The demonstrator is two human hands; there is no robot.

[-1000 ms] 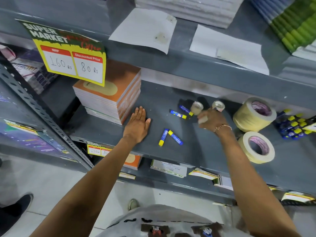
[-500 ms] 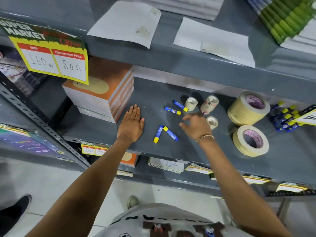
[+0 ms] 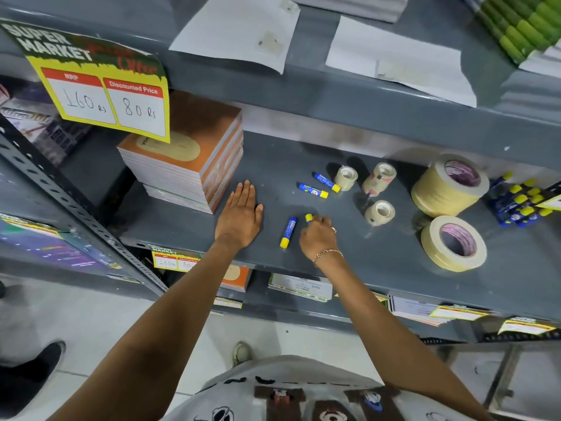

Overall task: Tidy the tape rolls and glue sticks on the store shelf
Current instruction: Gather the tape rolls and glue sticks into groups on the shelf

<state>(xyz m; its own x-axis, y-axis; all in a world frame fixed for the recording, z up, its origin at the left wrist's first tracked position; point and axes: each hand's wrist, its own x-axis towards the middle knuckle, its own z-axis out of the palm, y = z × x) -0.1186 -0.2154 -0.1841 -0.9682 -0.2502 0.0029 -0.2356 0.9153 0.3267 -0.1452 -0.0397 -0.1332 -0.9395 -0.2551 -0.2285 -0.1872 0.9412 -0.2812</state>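
Note:
My right hand (image 3: 317,237) curls over a blue glue stick (image 3: 308,218) on the grey shelf (image 3: 379,259); only its yellow cap shows past my fingers. A second glue stick (image 3: 287,232) lies loose just left of it. Two more glue sticks (image 3: 313,190) (image 3: 327,182) lie further back. Three small clear tape rolls (image 3: 346,177) (image 3: 380,177) (image 3: 379,212) stand to the right of them. Two wide beige tape rolls (image 3: 448,184) (image 3: 453,243) sit at the right. My left hand (image 3: 239,215) rests flat on the shelf, palm down, fingers together.
A stack of orange notebooks (image 3: 188,165) stands left of my left hand. A pack of blue and yellow glue sticks (image 3: 519,202) sits at the far right. A yellow price sign (image 3: 103,95) hangs from the upper shelf, whose edge overhangs the work area.
My right hand left the small tape rolls at the back, set one down, and came forward and left onto the near glue stick. My left hand stayed flat in place.

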